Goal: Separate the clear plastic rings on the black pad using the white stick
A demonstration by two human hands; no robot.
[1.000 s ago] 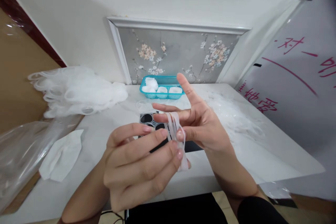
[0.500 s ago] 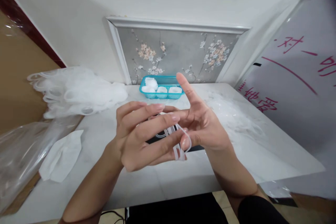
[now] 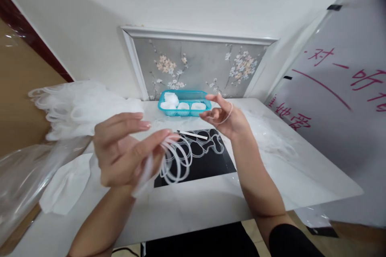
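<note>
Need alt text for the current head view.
Left hand pinches several white loops; right hand, raised apart, has a thin white strand across it. On the table: a black patterned sheet, turquoise basket holding white bundles.

White marbled table (image 3: 199,202) with teal basket (image 3: 193,95), black patterned sheet (image 3: 205,164), heap of white loops (image 3: 81,104) at left

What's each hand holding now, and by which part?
The left hand pinches several white loops by their upper edge; a thin band is looped over the right hand.
</note>
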